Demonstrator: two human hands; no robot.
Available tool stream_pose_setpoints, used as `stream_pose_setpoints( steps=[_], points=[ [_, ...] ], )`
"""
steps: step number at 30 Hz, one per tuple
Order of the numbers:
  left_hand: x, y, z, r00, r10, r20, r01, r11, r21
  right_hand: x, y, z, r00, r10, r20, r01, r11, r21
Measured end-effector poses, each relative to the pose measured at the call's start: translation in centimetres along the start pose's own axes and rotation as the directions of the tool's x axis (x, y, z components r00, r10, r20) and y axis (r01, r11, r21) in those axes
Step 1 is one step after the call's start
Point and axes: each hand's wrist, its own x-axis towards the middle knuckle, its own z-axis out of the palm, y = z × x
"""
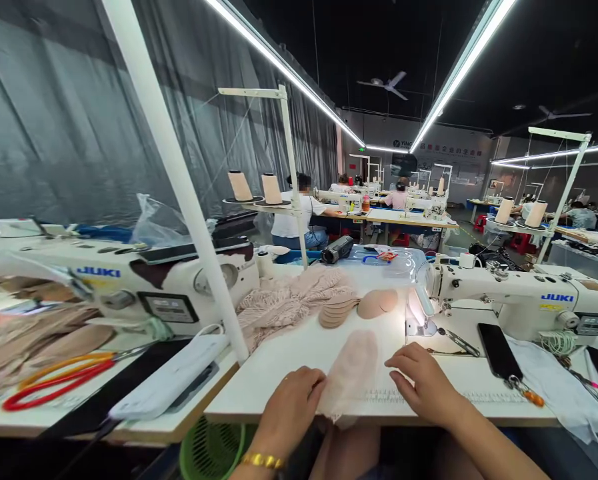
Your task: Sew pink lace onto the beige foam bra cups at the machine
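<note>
**Two hands on a pink piece at the near edge of the tabletop**

The pink fabric piece (351, 373) lies flat on the white tabletop (289, 360), and its lower end hangs a little over the near edge. The left hand (293, 407) rests with loosely curled fingers on the left border of the piece, right at the table edge. The right hand (421, 383) lies flat and open on the tabletop, with the fingertips touching the right border of the piece. Neither hand is closed around it.

Between the hands and the stack of pads (336, 310) there is a free strip of white surface. To the right, the sewing machine (519, 293) and a black phone (499, 350) limit the room. To the left, a white slanted pole (199, 220) stands at the corner.

Counted: one piece under the hands, one crumpled lace fabric (283, 303), two thread cones (256, 188) on the near stand, one red-and-yellow scissors (61, 380) on the left table.
</note>
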Motion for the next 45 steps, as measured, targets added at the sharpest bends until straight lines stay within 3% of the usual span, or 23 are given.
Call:
stream_pose_setpoints(
  steps=[7,11,13,15,18,20,21,22,23,25,27,29,32,34,36,38,40,42,45],
  points=[
    [0.2,0.3,0.3,0.999,-0.006,-0.041,0.000,0.988,-0.154,5.9,1.3,4.4,0.994,-0.027,0.107,0.036,0.996,-0.085],
    [0.4,0.1,0.0,0.997,-0.071,-0.008,0.062,0.914,-0.400,8.8,2.4,7.3,0.987,-0.090,0.135,0.112,0.980,-0.165],
    [0.7,0.2,-0.5,0.983,-0.170,0.065,0.177,0.816,-0.550,9.3,2.9,7.8,0.989,-0.089,0.115,0.108,0.980,-0.167],
    [1.1,0.4,-1.0,0.940,-0.297,0.169,0.329,0.649,-0.687,9.2,3.0,7.3,0.994,-0.089,0.064,0.098,0.983,-0.155],
    [1.9,0.2,-1.1,0.840,-0.419,0.344,0.499,0.350,-0.793,8.0,2.0,4.6,0.987,-0.130,-0.092,0.125,0.991,-0.054],
    [2.8,-0.6,-0.6,0.812,-0.415,0.410,0.546,0.293,-0.785,7.0,0.6,2.4,0.984,-0.088,-0.154,0.100,0.992,0.072],
    [3.5,-1.1,-0.3,0.823,-0.399,0.405,0.543,0.339,-0.768,6.4,-0.1,1.5,0.992,-0.011,-0.127,0.031,0.987,0.158],
    [4.4,-1.7,0.0,0.849,-0.367,0.381,0.519,0.439,-0.733,6.0,-0.6,0.7,0.993,0.098,-0.063,-0.078,0.961,0.266],
    [5.5,-2.1,0.2,0.885,-0.317,0.340,0.465,0.594,-0.657,5.5,-0.8,0.2,0.974,0.223,0.028,-0.216,0.897,0.386],
    [8.3,-2.5,0.5,0.956,-0.171,0.240,0.254,0.890,-0.380,4.9,-0.3,-0.1,0.881,0.425,0.208,-0.462,0.677,0.574],
    [11.3,-1.8,0.8,0.985,-0.009,0.173,0.026,0.995,-0.097,4.5,1.6,0.3,0.789,0.535,0.301,-0.582,0.494,0.646],
    [14.1,-0.2,1.8,0.981,0.129,0.147,-0.132,0.991,0.012,4.2,4.1,1.0,0.734,0.600,0.318,-0.628,0.422,0.654],
    [17.7,2.5,4.6,0.921,0.335,0.198,-0.352,0.935,0.055,3.7,7.4,1.8,0.688,0.650,0.323,-0.648,0.351,0.676],
    [19.6,3.9,6.9,0.875,0.424,0.235,-0.452,0.888,0.079,3.4,8.6,2.0,0.674,0.663,0.326,-0.645,0.312,0.698],
    [21.3,4.9,8.7,0.853,0.460,0.247,-0.494,0.864,0.097,3.3,9.1,2.0,0.662,0.666,0.344,-0.649,0.278,0.708],
    [22.5,5.6,9.4,0.866,0.447,0.224,-0.477,0.873,0.102,3.4,9.2,1.7,0.651,0.665,0.367,-0.656,0.249,0.713],
    [23.0,6.1,8.9,0.904,0.395,0.165,-0.413,0.906,0.095,3.5,9.3,1.5,0.637,0.670,0.380,-0.659,0.219,0.720],
    [22.4,6.2,7.3,0.946,0.313,0.088,-0.320,0.944,0.076,3.6,9.4,1.4,0.622,0.680,0.389,-0.663,0.192,0.723],
    [19.2,5.7,4.3,0.988,0.155,0.002,-0.155,0.988,0.023,3.6,9.4,1.5,0.603,0.694,0.394,-0.668,0.169,0.725]
  ],
)
